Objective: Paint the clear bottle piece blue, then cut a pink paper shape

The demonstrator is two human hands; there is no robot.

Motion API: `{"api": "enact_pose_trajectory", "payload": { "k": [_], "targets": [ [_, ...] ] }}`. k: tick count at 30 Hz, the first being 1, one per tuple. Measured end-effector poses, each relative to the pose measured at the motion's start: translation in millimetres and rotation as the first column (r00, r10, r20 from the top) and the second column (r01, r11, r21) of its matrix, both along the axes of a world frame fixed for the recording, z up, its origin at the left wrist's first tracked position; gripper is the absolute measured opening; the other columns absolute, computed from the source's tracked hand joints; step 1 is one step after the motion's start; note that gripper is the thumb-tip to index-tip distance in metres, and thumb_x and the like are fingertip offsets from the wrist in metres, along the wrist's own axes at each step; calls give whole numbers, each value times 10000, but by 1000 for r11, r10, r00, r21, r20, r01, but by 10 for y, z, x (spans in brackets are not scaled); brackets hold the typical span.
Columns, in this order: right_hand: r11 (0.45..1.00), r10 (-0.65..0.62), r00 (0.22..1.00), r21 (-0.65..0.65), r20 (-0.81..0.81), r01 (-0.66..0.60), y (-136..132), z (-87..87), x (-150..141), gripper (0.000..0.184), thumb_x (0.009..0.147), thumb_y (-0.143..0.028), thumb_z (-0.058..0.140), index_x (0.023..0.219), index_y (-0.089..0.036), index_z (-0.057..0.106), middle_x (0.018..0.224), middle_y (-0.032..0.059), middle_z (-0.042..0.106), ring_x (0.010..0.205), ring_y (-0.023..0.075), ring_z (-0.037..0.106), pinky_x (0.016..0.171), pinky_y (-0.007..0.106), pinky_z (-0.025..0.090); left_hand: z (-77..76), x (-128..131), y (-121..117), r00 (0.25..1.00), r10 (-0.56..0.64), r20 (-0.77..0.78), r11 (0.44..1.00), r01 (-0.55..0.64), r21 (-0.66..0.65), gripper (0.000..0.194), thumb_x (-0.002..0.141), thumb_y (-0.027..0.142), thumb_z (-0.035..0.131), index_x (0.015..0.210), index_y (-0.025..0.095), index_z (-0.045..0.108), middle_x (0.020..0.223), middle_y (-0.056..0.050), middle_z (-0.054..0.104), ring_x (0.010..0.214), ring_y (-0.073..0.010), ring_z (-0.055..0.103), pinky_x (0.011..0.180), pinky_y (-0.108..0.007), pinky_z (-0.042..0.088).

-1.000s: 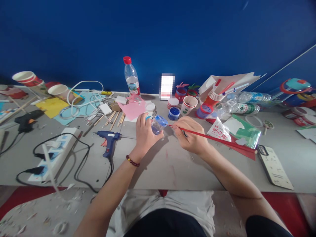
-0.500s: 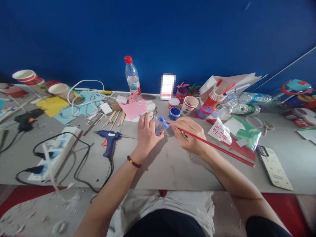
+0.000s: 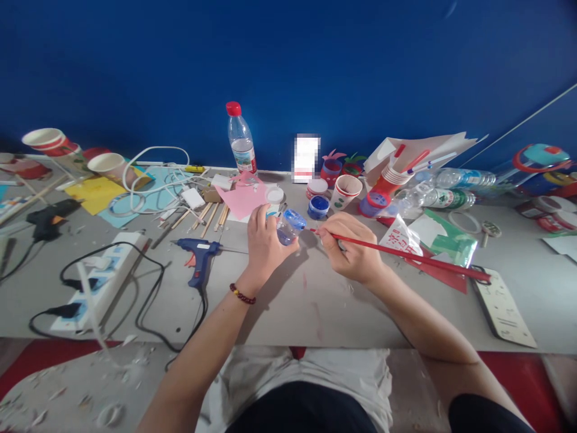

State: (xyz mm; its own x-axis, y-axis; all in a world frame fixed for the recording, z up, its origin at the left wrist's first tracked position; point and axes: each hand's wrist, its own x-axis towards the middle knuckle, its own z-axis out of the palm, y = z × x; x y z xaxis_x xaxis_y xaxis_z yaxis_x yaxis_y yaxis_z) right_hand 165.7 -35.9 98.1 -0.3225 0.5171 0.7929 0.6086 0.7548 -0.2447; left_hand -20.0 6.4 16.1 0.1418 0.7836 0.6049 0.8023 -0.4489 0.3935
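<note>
From where I stand, the person's left hand (image 3: 265,243), a beaded bracelet (image 3: 242,294) at its wrist, is wrapped around a small clear plastic cup (image 3: 288,230) with a blue band near its rim. The cup is held over the near side of the table (image 3: 279,319), its rim tilted toward the right hand (image 3: 349,248). That one grasps a long red stick (image 3: 415,251) close to its front end, like a pen; the tip sits just beside the cup's blue rim, and I can't tell whether they touch. The stick's far end slants out over a phone (image 3: 507,313) at the right. Just beyond both hands stands an open jar of blue paint (image 3: 318,208), with a paper cup (image 3: 345,195) beside it. Left of the left hand lies a blue glue gun (image 3: 202,255), and farther left, a white power strip (image 3: 108,285).
</note>
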Motion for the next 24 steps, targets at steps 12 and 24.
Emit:
{"api": "enact_pose_trajectory", "payload": {
  "k": [12, 24],
  "targets": [
    [1000, 5, 1000, 11, -14, -5, 23, -48, -2, 133, 940, -110, 536, 941, -193, 640, 784, 62, 694, 722, 187, 634, 655, 327, 541, -30, 60, -46, 990, -15, -141, 982, 41, 184, 362, 718, 228, 695, 1037, 151, 544, 1387, -248, 541, 1327, -390, 484, 1142, -575, 370],
    [999, 38, 999, 16, -5, -38, 37, -52, 8, 162, 926, -86, 530, 948, -208, 635, 782, 47, 691, 749, 190, 627, 679, 336, 544, -76, 50, -31, 990, -24, -139, 986, 46, 160, 351, 742, 215, 685, 1066, 150, 566, 1435, -241, 521, 1375, -382, 456, 1165, -580, 359]
  ]
}}
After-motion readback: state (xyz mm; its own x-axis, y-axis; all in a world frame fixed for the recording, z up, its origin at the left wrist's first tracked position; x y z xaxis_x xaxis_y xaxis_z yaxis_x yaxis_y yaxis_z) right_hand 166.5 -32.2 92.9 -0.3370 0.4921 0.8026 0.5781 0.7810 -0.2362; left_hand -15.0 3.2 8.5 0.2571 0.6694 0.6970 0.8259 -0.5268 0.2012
